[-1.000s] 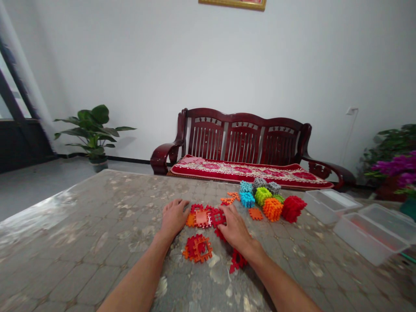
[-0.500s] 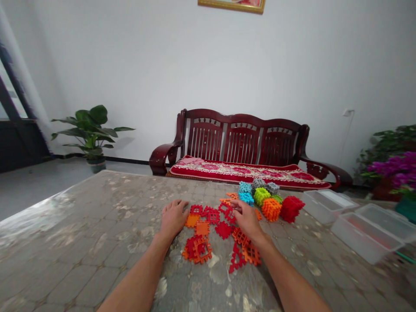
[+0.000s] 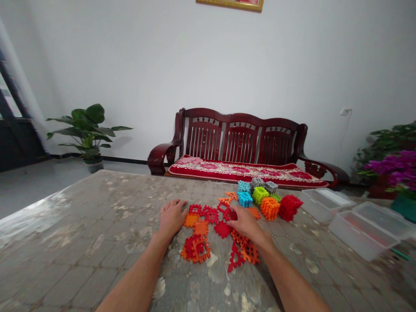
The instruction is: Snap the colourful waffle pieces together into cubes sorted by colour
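Note:
My left hand [image 3: 173, 216] lies on the table with fingers stretched out, holding nothing, just left of an orange building tile [image 3: 191, 220] and a red window tile [image 3: 195, 209]. My right hand [image 3: 246, 223] has its thumb and fingertips apart at the edge of a red building tile [image 3: 230, 214]; whether it touches the tile is hard to see. Below its thumb lies a solid red tile [image 3: 222, 229]. Orange lattice tiles [image 3: 250, 252] are partly covered by the right wrist. Nearer me are a red triangular tile [image 3: 235, 258] and an orange frame tile [image 3: 201, 249] overlapping red ones.
Stacks of tiles stand behind my right hand: red [image 3: 290, 207], orange [image 3: 269, 208], green [image 3: 260, 196], blue [image 3: 245, 199] and grey. Clear plastic boxes [image 3: 364, 236] sit at the table's right. Beyond the patterned tablecloth [image 3: 107, 225] is a wooden bench [image 3: 240, 143].
My right hand has moved slightly toward me, its fingertips lowering over the red tile. My left hand stays in place. The view has shifted a little.

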### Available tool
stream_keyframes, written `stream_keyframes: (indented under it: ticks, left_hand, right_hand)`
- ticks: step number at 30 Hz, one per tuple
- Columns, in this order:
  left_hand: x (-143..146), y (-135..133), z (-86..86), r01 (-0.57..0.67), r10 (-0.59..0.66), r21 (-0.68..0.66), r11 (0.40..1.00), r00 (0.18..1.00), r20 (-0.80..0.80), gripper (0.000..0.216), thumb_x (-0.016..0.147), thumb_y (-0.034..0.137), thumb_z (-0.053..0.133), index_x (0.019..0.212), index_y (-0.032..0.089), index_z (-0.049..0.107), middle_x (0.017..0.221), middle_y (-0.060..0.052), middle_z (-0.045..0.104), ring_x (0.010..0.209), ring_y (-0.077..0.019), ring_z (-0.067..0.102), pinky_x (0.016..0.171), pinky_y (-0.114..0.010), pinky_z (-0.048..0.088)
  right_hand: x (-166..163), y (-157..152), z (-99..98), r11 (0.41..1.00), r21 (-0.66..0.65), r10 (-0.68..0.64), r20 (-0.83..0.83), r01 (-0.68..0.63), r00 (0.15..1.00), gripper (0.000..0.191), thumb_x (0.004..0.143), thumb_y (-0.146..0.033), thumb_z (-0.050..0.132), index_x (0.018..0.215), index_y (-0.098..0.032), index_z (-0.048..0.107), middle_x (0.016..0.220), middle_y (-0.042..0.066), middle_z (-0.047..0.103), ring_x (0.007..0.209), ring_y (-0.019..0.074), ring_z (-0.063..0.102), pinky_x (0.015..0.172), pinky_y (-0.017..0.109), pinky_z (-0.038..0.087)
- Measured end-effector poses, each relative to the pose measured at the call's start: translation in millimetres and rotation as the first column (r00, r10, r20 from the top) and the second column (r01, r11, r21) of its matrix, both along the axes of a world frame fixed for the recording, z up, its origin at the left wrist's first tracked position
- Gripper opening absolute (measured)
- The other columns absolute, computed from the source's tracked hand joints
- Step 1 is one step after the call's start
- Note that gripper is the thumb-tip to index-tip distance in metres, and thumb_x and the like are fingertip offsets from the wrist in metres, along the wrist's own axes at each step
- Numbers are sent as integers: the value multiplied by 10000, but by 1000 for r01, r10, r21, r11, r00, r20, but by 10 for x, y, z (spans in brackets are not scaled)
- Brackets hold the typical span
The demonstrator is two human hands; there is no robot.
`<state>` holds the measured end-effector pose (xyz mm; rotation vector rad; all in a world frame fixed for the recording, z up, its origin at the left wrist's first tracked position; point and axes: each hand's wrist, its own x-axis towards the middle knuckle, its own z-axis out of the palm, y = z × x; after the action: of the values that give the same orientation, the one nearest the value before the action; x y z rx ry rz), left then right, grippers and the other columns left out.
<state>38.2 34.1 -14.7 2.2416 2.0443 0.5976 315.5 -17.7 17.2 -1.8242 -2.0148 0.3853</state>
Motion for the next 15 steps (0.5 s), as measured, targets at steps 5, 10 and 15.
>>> stream_keyframes:
  ticks: [5,10,15]
  left_hand:
    - [-4,4,-11,-6,6,-3,1000,1000,8,369,904,320,479,1224,270,657,1346,-70,611,1251,-242,534,1072,-401,353]
    - [-1,9,-21,-9,9,-2,1000,1000,21,358,903,319,487,1213,281,662,1341,-67,613,1251,-245,531,1074,-413,351]
    - [9,0,-8,-13,13,3,1000,1000,17,367,909,312,482,1223,267,665,1354,-86,605,1263,-258,530,1082,-438,348]
  right_hand:
    - [-22,-21,-13,999,9,-52,104,51,993,459,814,-243,607,1269,-177,599,1228,115,666,1188,274,582,994,376,429]
    - [-99,-46,-36,995,71,-85,215,71,973,436,883,-273,556,1311,-192,574,1241,124,664,1206,278,573,1024,383,415]
    - [-182,-81,11,993,87,-102,280,80,955,339,928,-231,483,1223,-150,627,1212,166,665,1169,292,590,1000,394,432]
